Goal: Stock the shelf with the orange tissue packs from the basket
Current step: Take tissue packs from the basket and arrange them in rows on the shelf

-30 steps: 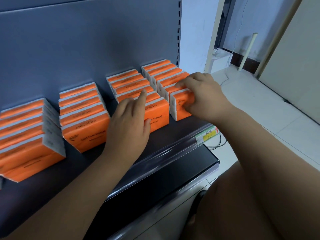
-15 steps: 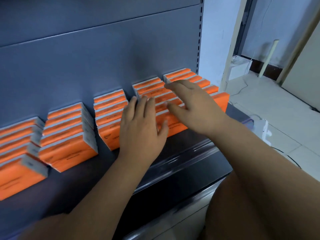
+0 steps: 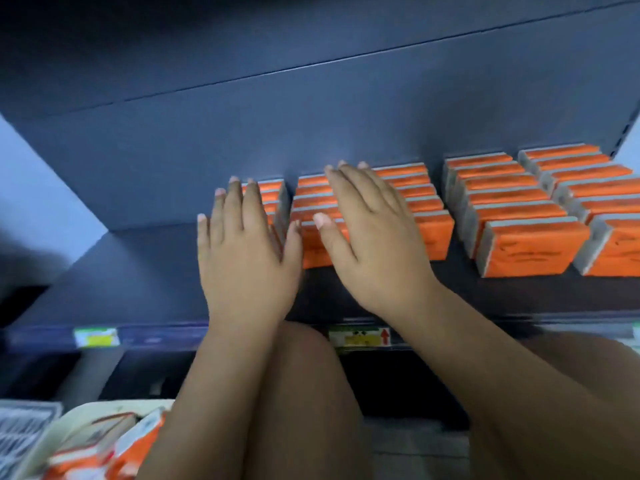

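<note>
Several rows of orange tissue packs (image 3: 530, 216) stand upright on the dark shelf (image 3: 138, 271). My left hand (image 3: 242, 258) lies flat with straight fingers over the leftmost row (image 3: 272, 194), hiding most of it. My right hand (image 3: 374, 237) lies flat with spread fingers on top of the second row (image 3: 429, 216). Neither hand grips a pack. At the bottom left a pale basket (image 3: 78, 415) holds more orange packs (image 3: 138, 441). The frame is motion-blurred.
The shelf's left part is bare dark surface up to a side panel (image 3: 41, 195). Price labels (image 3: 358, 336) sit on the front rail. A white wire grid (image 3: 20, 431) shows at the bottom left. My knees fill the lower middle.
The view has swung left and down. Both hands moved left along the rows, from the right-hand rows to the two leftmost ones. The basket has come into view.
</note>
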Available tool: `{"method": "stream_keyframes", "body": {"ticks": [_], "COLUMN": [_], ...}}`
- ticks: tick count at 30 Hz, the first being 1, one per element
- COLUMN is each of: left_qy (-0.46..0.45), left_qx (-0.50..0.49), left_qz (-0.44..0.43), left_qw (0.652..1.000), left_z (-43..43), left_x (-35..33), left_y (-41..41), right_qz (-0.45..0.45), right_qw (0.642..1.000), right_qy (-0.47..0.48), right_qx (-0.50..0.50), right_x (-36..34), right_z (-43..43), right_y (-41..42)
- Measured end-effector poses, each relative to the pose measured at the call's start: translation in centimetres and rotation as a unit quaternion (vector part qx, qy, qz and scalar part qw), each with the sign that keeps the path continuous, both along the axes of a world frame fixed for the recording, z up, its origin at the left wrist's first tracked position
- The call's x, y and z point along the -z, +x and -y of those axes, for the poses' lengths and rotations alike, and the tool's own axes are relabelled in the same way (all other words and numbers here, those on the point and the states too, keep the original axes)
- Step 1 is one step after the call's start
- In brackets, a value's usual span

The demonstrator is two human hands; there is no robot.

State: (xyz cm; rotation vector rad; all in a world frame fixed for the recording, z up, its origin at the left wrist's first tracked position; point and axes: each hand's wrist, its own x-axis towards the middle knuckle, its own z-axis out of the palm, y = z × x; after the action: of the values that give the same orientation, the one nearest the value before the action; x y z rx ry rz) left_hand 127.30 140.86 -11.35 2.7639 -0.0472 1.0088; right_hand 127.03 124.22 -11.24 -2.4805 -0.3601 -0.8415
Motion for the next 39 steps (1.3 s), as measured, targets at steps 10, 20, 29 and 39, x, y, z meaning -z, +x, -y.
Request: {"method": "stream_keyframes", "body": {"ticks": [10, 20, 29, 39], "left_qy": [-0.037, -0.09, -0.191, -0.26], "left_qx": [-0.251, -0.407, -0.428, -0.424], "left_qz": [-0.04, -0.258, -0.369, -0.454], "left_qw": [0.967, 0.872, 0.802, 0.739], "left_z": [-18.6, -27.1, -28.8, -32.9], "left_x": [6.9, 17.5, 23.9, 25.8], "left_y": [-14.4, -24.3, -25.9, -24.2], "right_qz": [-0.062, -0.259, -0.428, -0.597], "right_qw": [0.966, 0.867, 0.755, 0.719], "right_qy": [-0.019, -0.255, -0.385, -0.292], "right_qx": [-0.25, -0.342, -0.315, -0.202], "right_x": [3.1, 13.4, 20.0, 24.3], "right_z": [-22.6, -33.1, -36.4, -39.8], "right_y": [-7.9, -10.7, -12.3, -12.9]}}
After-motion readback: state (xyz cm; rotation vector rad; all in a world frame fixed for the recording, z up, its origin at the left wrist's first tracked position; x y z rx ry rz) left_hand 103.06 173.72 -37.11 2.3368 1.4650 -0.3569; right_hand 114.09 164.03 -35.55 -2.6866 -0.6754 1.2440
